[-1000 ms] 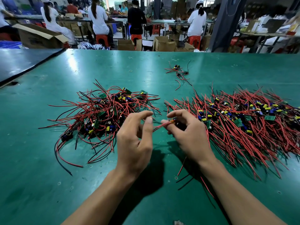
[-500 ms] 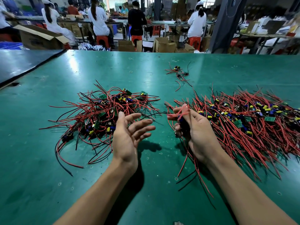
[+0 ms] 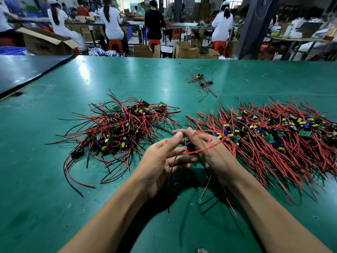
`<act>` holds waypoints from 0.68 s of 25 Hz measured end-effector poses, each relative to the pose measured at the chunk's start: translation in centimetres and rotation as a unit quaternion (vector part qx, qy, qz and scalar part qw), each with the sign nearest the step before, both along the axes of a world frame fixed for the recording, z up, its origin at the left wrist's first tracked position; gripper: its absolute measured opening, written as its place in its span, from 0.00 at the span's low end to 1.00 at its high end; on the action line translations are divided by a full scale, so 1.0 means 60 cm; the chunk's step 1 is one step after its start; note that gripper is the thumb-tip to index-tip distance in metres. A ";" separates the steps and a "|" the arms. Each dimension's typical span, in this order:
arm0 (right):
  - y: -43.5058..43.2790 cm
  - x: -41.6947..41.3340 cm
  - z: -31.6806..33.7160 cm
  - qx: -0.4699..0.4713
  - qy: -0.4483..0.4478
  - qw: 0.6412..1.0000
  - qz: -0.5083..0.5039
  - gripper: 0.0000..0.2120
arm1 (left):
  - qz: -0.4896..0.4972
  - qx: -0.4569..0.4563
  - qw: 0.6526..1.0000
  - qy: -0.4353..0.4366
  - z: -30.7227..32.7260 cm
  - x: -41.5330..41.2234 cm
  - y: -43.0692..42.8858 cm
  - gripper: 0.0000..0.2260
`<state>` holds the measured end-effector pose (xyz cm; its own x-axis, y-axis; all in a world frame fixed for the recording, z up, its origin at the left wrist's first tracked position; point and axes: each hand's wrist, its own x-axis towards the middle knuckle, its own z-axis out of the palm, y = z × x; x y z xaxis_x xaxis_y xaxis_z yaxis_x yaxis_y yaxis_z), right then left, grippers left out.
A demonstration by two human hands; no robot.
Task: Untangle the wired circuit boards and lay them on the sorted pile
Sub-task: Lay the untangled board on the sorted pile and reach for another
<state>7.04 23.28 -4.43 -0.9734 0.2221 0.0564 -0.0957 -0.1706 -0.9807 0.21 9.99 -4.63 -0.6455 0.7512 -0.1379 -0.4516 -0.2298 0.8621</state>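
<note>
A circuit board point(image 3: 189, 145) w/ a blue capacitor is gripped in the R hand point(image 3: 216, 156), fingers curled round it, just above the green table point(image 3: 54, 198) btwn the two heaps. Its red wire point(image 3: 206, 149) is looped over the back of the R fingers; more red leads are seen hanging below the R wrist toward the table. The L hand point(image 3: 162, 161) is held spread, fingers stretched roughly straight under the R hand, thumb raised w/ its tip beside the R fingertips. A black wire point(image 3: 171, 170) is draped across the L palm & hangs down. The tangled heap point(image 3: 124, 125) of boards & red/black leads is seen to the L of the hands. The sorted pile point(image 3: 273, 136), leads fanned roughly parallel, is laid to the R, its near edge just beside the R hand. A small cluster point(image 3: 201, 81) of boards is set well apart farther back, w/ a rubber band point(image 3: 148, 80) to its L.
</note>
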 end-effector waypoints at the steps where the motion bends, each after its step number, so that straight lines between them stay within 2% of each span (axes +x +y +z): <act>1: 0.000 0.000 0.000 0.031 -0.003 0.999 -0.008 0.18 | -0.006 0.007 1.000 0.001 -0.004 -0.001 0.000 0.21; 3: 0.002 0.000 0.000 0.042 -0.021 0.999 0.000 0.19 | -0.013 0.012 1.000 0.015 -0.009 -0.003 -0.002 0.16; 5: 0.005 0.001 0.006 0.009 -0.048 0.999 0.015 0.18 | -0.023 0.013 0.999 0.024 -0.012 -0.004 -0.004 0.12; 8: 0.015 0.000 0.011 -0.054 -0.095 0.994 -0.002 0.20 | -0.052 0.015 0.998 0.041 -0.012 -0.001 -0.005 0.11; 17: 0.035 -0.003 0.005 -0.083 -0.102 0.986 -0.102 0.16 | -0.095 0.003 0.994 0.062 -0.008 0.005 -0.012 0.11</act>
